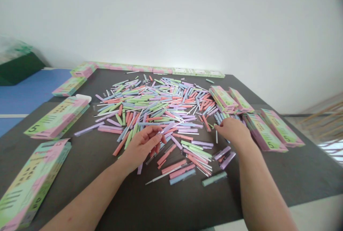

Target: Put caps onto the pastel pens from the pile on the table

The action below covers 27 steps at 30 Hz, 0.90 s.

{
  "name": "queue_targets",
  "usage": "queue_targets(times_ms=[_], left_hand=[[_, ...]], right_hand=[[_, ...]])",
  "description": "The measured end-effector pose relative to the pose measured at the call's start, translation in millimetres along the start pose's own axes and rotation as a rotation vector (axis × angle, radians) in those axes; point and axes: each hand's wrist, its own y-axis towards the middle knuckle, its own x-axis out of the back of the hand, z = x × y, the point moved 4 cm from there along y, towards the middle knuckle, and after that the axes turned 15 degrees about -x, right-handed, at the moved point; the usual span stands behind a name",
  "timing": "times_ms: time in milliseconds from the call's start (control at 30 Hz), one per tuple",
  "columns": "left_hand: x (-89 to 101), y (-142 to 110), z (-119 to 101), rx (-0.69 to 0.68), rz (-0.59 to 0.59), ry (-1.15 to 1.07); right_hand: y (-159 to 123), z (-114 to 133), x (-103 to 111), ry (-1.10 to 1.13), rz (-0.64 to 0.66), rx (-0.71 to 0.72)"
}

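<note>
My left hand (144, 143) is at the near edge of a heap of pen parts (150, 104), its fingers closed around a light purple pen barrel (167, 128). The heap mixes green, purple, coral and blue barrels with thin white refills. My right hand (232, 129) reaches down at the heap's right side, beside some blue barrels (218, 118). Its thumb points left; the other fingers are hidden behind the hand, so any grip is unclear. Between my arms lie a blue barrel with a clear end (182, 176), a grey-green one (214, 179) and purple caps (227, 160).
Printed pastel boxes (57, 116) line the left side of the dark table (160, 209). More boxes (266, 131) stand at the right, and a row of boxes (160, 70) runs along the back by the wall. A dark green bin (20, 68) sits on a blue surface at far left.
</note>
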Motion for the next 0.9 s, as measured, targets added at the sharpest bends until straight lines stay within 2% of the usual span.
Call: queue_targets(times_ms=[367,600,733,833,900], left_hand=[[-1.2,-1.1,4.3,-0.003,0.033,-0.033],[-3.3,-1.5,2.2,-0.004,0.066,-0.039],[-1.7,-1.9,2.8,0.020,0.063,0.020],[-0.1,-2.5,5.5,0.026,0.059,0.063],[-0.7,-3.0,7.6,0.039,0.080,0.086]], right_hand=[[11.7,6.0,-21.5,0.019,0.113,0.036],[13.3,2.8,-12.9,0.214,0.119,0.031],[0.8,9.5,0.1,0.446,0.178,0.087],[-20.2,29.1,5.0,0.721,0.291,0.189],[-38.6,48.7,4.3,1.206,0.566,0.292]])
